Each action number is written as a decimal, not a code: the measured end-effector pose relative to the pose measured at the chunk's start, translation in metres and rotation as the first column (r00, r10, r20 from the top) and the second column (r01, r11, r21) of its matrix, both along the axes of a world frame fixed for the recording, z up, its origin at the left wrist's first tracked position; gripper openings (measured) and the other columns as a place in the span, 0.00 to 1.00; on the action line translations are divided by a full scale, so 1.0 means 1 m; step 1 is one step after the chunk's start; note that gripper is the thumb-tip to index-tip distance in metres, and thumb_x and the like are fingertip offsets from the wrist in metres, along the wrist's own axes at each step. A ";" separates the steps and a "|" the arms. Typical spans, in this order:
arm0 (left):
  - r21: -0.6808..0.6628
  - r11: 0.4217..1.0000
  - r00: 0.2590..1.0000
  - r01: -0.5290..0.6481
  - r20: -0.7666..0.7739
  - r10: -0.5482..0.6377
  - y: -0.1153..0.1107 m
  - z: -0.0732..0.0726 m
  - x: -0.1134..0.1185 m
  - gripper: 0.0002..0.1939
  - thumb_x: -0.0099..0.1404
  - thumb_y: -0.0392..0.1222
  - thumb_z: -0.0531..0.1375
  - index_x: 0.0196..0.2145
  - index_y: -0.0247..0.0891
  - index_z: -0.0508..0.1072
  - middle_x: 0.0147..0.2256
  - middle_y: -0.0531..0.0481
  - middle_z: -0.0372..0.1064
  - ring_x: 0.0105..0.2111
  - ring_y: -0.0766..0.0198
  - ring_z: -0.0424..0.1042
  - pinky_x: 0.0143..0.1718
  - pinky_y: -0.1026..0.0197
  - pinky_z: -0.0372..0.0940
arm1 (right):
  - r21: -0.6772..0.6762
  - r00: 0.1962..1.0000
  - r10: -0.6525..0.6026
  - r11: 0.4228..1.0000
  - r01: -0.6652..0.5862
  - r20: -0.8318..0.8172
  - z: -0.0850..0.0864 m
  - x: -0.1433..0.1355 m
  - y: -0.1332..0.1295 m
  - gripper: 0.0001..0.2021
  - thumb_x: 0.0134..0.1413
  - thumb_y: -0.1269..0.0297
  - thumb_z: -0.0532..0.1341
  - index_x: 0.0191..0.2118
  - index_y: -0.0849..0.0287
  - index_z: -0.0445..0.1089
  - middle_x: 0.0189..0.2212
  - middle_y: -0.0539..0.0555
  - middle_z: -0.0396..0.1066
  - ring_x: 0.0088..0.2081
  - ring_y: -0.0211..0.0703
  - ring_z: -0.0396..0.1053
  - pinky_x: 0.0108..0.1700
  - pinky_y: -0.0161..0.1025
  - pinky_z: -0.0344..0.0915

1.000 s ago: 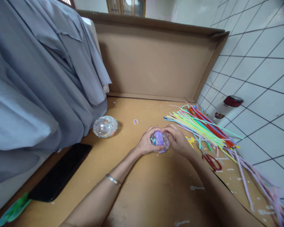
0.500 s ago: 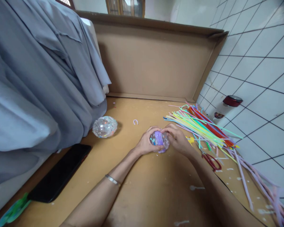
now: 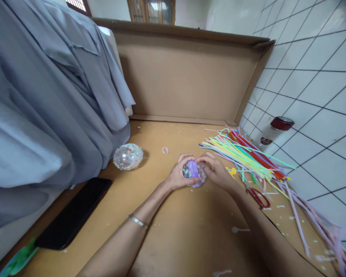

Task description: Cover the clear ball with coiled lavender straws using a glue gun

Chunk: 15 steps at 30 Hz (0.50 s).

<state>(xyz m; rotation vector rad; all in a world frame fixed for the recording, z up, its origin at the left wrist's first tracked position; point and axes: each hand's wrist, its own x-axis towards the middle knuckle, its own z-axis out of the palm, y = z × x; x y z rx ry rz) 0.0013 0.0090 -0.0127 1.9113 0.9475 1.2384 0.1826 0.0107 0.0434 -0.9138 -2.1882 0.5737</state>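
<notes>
One clear speckled ball [image 3: 128,156] off left, then a lilac curl [image 3: 167,149]. Your left hand [image 3: 177,174] is wrapped around the purple-banded ball [image 3: 193,171] mid-table; your right hand [image 3: 217,171] touches its right side, can't tell if it's pinching. Pipe cleaners [image 3: 242,154] and red scissors [image 3: 250,190] lie further right.

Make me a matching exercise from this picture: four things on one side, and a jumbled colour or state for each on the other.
Column one:
1. phone
2. scissors
3. purple-banded piece
4. U-shaped strip

Column two:
A. red-handled
B. held in the left hand
C. pale lilac, loose
D. black, lying flat

Right pairs: 1-D, 2-A, 3-B, 4-C.
</notes>
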 end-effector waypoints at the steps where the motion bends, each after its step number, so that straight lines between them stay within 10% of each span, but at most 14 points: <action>1: 0.002 1.000 1.000 -0.008 -0.010 0.008 -0.001 0.001 0.000 0.34 0.43 0.43 0.69 0.49 0.40 0.65 0.51 0.44 0.57 0.54 0.51 0.59 0.57 0.48 0.55 | -0.003 1.000 0.002 1.000 -0.002 0.003 0.000 0.000 0.000 0.12 0.53 0.75 0.52 0.39 0.59 0.70 0.36 0.55 0.66 0.40 0.43 0.65 0.45 0.42 0.62; 15: 0.016 1.000 1.000 -0.013 -0.006 0.013 -0.004 0.005 0.002 0.32 0.48 0.42 0.65 0.51 0.41 0.64 0.49 0.44 0.59 0.52 0.52 0.62 0.56 0.50 0.58 | -0.003 0.999 -0.033 0.999 0.033 -0.007 -0.002 0.001 0.000 0.12 0.52 0.75 0.53 0.40 0.58 0.69 0.37 0.55 0.66 0.41 0.43 0.65 0.45 0.43 0.62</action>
